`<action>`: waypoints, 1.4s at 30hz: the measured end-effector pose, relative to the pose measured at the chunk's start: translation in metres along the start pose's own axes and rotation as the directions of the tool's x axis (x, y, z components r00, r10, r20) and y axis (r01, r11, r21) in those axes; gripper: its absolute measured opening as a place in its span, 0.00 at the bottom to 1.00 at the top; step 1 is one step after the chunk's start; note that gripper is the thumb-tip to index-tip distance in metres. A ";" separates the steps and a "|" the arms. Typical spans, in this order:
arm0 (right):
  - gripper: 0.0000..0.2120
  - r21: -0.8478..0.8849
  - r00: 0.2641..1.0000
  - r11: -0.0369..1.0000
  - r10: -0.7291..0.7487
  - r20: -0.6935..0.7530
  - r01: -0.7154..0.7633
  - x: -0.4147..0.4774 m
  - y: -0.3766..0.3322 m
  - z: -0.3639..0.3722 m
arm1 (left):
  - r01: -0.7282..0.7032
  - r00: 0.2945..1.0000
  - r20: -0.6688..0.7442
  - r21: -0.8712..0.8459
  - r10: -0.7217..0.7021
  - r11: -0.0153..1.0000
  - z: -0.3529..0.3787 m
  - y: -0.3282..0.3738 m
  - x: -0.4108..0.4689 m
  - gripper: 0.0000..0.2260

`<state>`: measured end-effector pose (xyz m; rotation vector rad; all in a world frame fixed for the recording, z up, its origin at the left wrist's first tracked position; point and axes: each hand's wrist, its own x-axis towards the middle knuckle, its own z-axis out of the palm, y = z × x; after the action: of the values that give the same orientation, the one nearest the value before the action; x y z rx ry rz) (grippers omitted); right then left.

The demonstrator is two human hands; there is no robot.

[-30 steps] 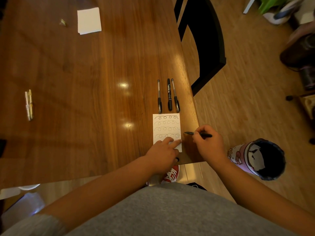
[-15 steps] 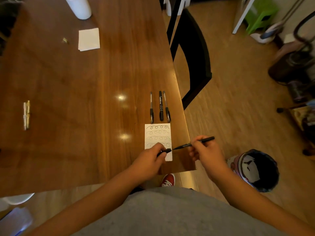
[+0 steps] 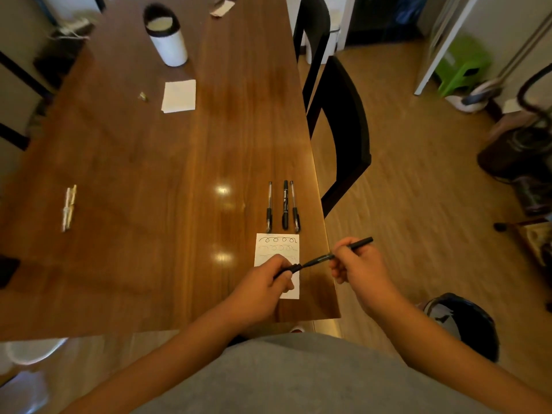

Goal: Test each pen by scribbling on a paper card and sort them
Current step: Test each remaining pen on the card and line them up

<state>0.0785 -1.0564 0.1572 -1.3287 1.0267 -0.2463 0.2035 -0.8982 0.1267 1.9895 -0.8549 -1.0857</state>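
A black pen is held above the table's near right corner. My right hand grips its barrel, and my left hand pinches the black cap at the pen's tip end. Under my left hand lies a white paper card with several rows of looped scribbles. Just beyond the card, three black pens lie side by side on the wooden table. Two pale pens lie together far to the left.
A white cylinder with a dark rim and a stack of blank white cards sit at the table's far end. A black chair stands against the right edge. A patterned bin is on the floor at my right.
My right hand lifted the pen off the card and my left hand left the card to take the cap at the pen's tip. The view tilted up, showing more of the table.
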 end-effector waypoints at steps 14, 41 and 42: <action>0.08 0.141 0.992 0.989 0.035 0.123 -0.052 0.003 -0.008 0.026 | -0.007 1.000 -0.027 -0.247 0.000 0.969 -0.010 0.025 -0.006 0.05; 0.11 -0.575 0.995 0.815 -0.025 0.092 0.074 0.119 -0.007 0.123 | 0.249 0.958 -0.261 0.560 -0.116 0.790 -0.074 -0.069 0.038 0.28; 0.11 -0.616 0.996 0.784 -0.029 0.084 0.075 0.126 -0.007 0.128 | 0.250 0.961 -0.248 0.602 -0.121 0.759 -0.079 -0.075 0.042 0.31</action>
<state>0.2460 -1.0569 0.0911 -1.9514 1.0525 0.1197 0.3064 -0.8708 0.0796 2.7434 -1.0184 -0.7296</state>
